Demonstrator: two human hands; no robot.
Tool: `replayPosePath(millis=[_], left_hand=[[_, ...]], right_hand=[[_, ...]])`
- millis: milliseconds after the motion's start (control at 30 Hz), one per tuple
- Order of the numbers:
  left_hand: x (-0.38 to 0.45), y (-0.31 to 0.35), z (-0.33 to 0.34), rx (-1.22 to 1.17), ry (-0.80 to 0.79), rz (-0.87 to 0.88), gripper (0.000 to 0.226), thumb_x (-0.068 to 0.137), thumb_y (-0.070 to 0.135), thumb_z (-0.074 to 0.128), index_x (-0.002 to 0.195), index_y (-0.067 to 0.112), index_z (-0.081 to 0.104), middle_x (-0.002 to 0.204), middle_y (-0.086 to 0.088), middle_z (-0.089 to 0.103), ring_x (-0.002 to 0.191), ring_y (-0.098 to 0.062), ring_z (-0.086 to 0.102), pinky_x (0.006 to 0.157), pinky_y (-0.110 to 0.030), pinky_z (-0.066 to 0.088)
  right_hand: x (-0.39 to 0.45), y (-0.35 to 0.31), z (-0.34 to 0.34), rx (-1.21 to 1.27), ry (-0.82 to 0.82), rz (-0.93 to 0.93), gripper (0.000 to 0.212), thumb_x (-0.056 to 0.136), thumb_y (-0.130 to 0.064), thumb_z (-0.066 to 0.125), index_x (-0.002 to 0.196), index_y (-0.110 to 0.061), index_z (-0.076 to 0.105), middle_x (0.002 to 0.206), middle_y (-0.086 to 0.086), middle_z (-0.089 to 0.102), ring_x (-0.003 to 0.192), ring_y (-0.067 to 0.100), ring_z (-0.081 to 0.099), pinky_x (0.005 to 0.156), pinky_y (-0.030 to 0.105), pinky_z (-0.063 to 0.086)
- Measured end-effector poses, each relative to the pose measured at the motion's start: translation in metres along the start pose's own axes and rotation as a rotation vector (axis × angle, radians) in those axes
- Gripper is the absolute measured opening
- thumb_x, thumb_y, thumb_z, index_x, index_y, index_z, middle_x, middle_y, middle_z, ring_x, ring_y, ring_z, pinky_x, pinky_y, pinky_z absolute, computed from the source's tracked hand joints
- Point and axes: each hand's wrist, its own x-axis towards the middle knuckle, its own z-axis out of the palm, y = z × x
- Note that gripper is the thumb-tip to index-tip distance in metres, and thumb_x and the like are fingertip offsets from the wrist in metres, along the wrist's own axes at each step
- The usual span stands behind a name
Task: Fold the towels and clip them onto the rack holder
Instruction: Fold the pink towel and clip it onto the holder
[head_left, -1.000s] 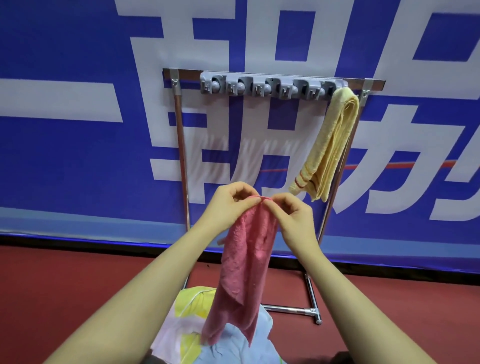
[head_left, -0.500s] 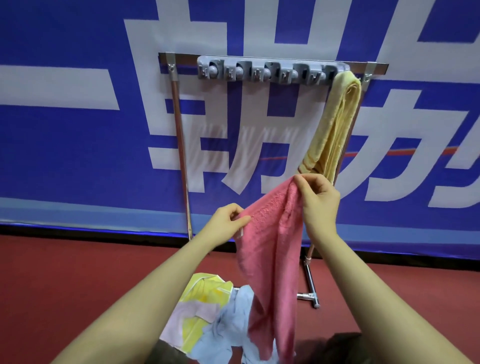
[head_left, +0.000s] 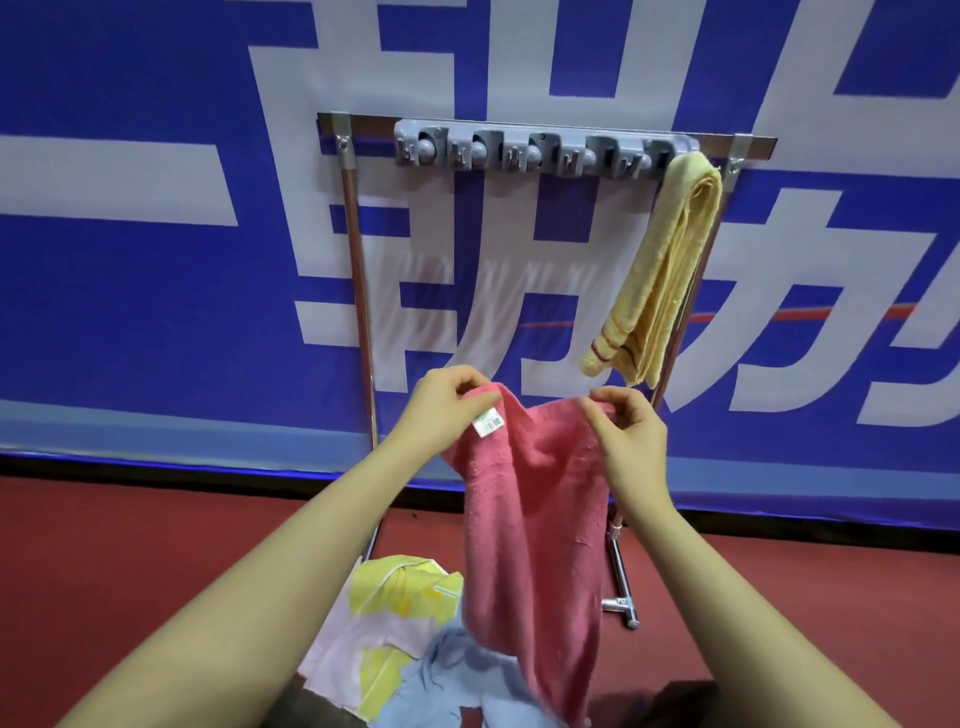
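Progress, head view: one folded pale-yellow terry towel (head_left: 662, 270) hangs from the rightmost clip of the grey plastic multi-clip holder bar (head_left: 535, 150), which is fixed to the top rail of the chrome free-standing rack (head_left: 358, 291) in the upper centre of the frame. That item counts as finished. The other clips visible along the bar carry nothing. In the centre of the frame, the pink terry towel (head_left: 530, 519) hangs lengthwise in mid-air in front of the rack, well below the holder bar. The left hand (head_left: 447, 410) pinches the towel's upper left corner, beside a small white sewn-in label (head_left: 490, 420); the right hand (head_left: 628, 436) pinches the upper right corner, fingers curled onto the fabric. The upper edge sags between the two hands, so the pink towel is judged spread but not yet folded or clipped. At the lower centre, a pile of loose cloths in yellow, white and light blue (head_left: 395, 644) lies on the red floor (head_left: 130, 561); these appear unprocessed. Remaining work, as judged: fold the pink towel, clip it, then handle the pile.
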Motion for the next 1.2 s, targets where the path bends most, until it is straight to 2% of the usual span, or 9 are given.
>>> replayPosePath(millis=[100, 267, 400, 633, 767, 867, 967, 1067, 1200], left_hand=[[-0.002, 0.001, -0.001, -0.011, -0.038, 0.038, 0.011, 0.085, 0.019, 0.067, 0.075, 0.023, 0.068, 0.074, 0.010, 0.067, 0.072, -0.003, 0.060, 0.068, -0.022, 0.046], [-0.007, 0.010, -0.006, 0.022, -0.131, 0.136, 0.008, 0.087, 0.017, 0.064, 0.087, 0.017, 0.073, 0.082, 0.008, 0.070, 0.080, -0.001, 0.063, 0.074, -0.019, 0.049], [-0.008, 0.018, -0.017, 0.006, -0.125, 0.158, 0.009, 0.087, 0.017, 0.064, 0.086, 0.014, 0.073, 0.085, 0.005, 0.072, 0.083, -0.004, 0.064, 0.077, -0.021, 0.050], [-0.011, 0.014, -0.028, -0.024, -0.079, 0.089, 0.011, 0.080, 0.019, 0.073, 0.090, 0.016, 0.067, 0.084, 0.003, 0.066, 0.076, -0.005, 0.058, 0.072, -0.017, 0.047], [-0.015, -0.002, -0.031, 0.021, -0.137, 0.030, 0.010, 0.084, 0.013, 0.069, 0.090, 0.006, 0.069, 0.086, -0.011, 0.069, 0.074, -0.012, 0.060, 0.076, -0.037, 0.055], [-0.016, -0.004, -0.030, -0.002, -0.093, 0.023, 0.008, 0.086, 0.011, 0.065, 0.089, 0.005, 0.069, 0.085, -0.010, 0.070, 0.075, -0.012, 0.062, 0.078, -0.041, 0.056], [-0.017, 0.002, -0.027, -0.016, -0.102, 0.026, 0.008, 0.087, 0.009, 0.064, 0.093, 0.013, 0.068, 0.080, -0.004, 0.067, 0.073, -0.012, 0.060, 0.077, -0.035, 0.055], [-0.020, 0.011, -0.026, -0.123, -0.220, 0.039, 0.031, 0.086, 0.005, 0.064, 0.105, 0.029, 0.056, 0.077, -0.002, 0.064, 0.071, -0.015, 0.060, 0.074, -0.028, 0.053], [-0.022, 0.025, -0.020, -0.066, -0.306, 0.100, 0.019, 0.087, 0.003, 0.062, 0.091, 0.020, 0.069, 0.081, 0.004, 0.068, 0.074, 0.000, 0.063, 0.069, -0.015, 0.051]], right_hand=[[-0.006, -0.005, 0.007, 0.012, -0.113, -0.024, 0.015, 0.082, -0.012, 0.072, 0.087, -0.023, 0.065, 0.086, -0.008, 0.067, 0.078, -0.003, 0.060, 0.078, 0.014, 0.047], [-0.012, -0.011, 0.026, 0.035, -0.312, 0.000, 0.021, 0.078, -0.016, 0.077, 0.095, -0.025, 0.067, 0.097, -0.006, 0.070, 0.093, 0.007, 0.065, 0.085, 0.021, 0.051], [-0.016, -0.018, 0.040, 0.062, -0.373, -0.052, 0.011, 0.079, -0.013, 0.075, 0.088, -0.019, 0.071, 0.082, -0.004, 0.071, 0.078, 0.005, 0.064, 0.075, 0.017, 0.050], [-0.016, -0.024, 0.050, 0.083, -0.287, -0.103, 0.009, 0.086, -0.004, 0.065, 0.079, -0.009, 0.068, 0.071, -0.003, 0.067, 0.064, 0.000, 0.056, 0.063, 0.013, 0.045], [-0.009, -0.019, 0.044, 0.072, -0.197, -0.070, 0.012, 0.087, -0.006, 0.065, 0.077, -0.013, 0.067, 0.070, -0.004, 0.065, 0.064, 0.000, 0.056, 0.062, 0.014, 0.045], [-0.006, -0.015, 0.038, 0.028, -0.171, -0.068, 0.011, 0.087, -0.009, 0.066, 0.077, -0.014, 0.068, 0.071, -0.003, 0.066, 0.067, 0.005, 0.056, 0.063, 0.017, 0.046], [-0.005, -0.011, 0.033, 0.004, -0.146, -0.050, 0.009, 0.087, -0.011, 0.066, 0.078, -0.011, 0.068, 0.071, -0.001, 0.066, 0.067, 0.006, 0.056, 0.065, 0.019, 0.047], [-0.002, -0.009, 0.028, -0.021, -0.124, -0.034, 0.008, 0.086, -0.013, 0.067, 0.079, -0.011, 0.069, 0.072, 0.000, 0.067, 0.069, 0.009, 0.058, 0.066, 0.021, 0.047], [0.000, -0.007, 0.023, -0.030, -0.121, -0.014, 0.007, 0.086, -0.014, 0.067, 0.081, -0.010, 0.069, 0.075, 0.003, 0.068, 0.071, 0.011, 0.060, 0.066, 0.023, 0.048]])
